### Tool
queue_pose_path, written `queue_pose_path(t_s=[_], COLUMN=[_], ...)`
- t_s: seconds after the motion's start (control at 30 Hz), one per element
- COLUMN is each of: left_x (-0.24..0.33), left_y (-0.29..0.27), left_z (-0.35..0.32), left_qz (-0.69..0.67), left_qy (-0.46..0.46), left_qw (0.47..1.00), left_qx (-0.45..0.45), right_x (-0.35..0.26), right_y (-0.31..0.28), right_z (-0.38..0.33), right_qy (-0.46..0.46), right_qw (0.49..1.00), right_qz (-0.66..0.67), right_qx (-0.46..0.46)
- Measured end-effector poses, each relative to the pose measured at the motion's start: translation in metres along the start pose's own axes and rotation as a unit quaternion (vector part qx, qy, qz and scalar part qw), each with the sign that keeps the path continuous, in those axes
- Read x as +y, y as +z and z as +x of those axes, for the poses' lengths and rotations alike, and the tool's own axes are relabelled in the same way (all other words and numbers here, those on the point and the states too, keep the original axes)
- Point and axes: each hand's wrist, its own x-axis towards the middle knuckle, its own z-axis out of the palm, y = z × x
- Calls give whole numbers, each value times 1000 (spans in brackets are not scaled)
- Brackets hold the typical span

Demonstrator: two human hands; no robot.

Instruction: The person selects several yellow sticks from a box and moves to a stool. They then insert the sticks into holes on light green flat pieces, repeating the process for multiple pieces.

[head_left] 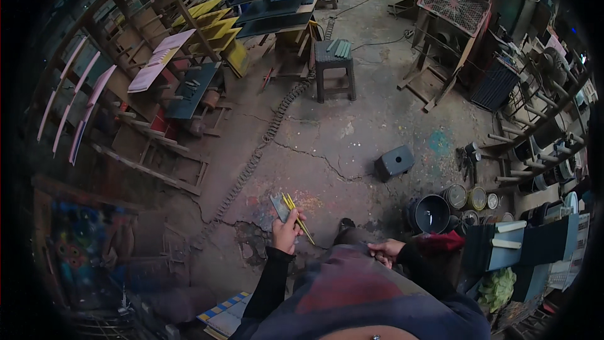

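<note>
The thin sticks (297, 208) in the left hand (286, 232) are yellow, held with a flat grey metal piece (279, 206). The sleeve (270, 283) on that arm is black. The cracked concrete floor (327, 132) is grey-brown, blotched with red, yellow and turquoise paint. The square stool (334, 60) is dark grey. Flat painted panels on the wooden racks are yellow (214, 25), pale pink (158, 58) and dark blue (277, 6). The small box (394, 162) on the floor is dark grey. The round bucket (431, 213) is black.

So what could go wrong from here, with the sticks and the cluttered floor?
The left hand pinches several thin yellow sticks plus a flat grey piece in one grip; one could slip out. The long chain lying along the cracked concrete floor, and the small dark box, are possible trip hazards.
</note>
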Motion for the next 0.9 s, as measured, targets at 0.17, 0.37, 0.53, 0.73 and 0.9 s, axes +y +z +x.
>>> queue_pose_path(t_s=[0.17, 0.37, 0.53, 0.73, 0.9], left_x=[36, 31, 45, 100, 167], left_y=[42, 50, 66, 105, 153], left_z=[81, 159, 245, 394, 523], left_qz=[2, -10, -18, -12, 23], left_qy=[21, 2, -23, -21, 2], left_qw=[1000, 997, 995, 998, 1000], left_qx=[14, 82, 94, 61, 7], right_x=[-87, -163, -216, -307, -403], right_y=[-43, -93, -146, -214, -265], right_z=[9, 34, 74, 125, 155], right_qy=[45, 58, 69, 4, -110], right_qw=[998, 996, 988, 973, 842], right_qz=[-38, -35, -18, -18, -222], right_qx=[-12, 52, 133, 231, 479])
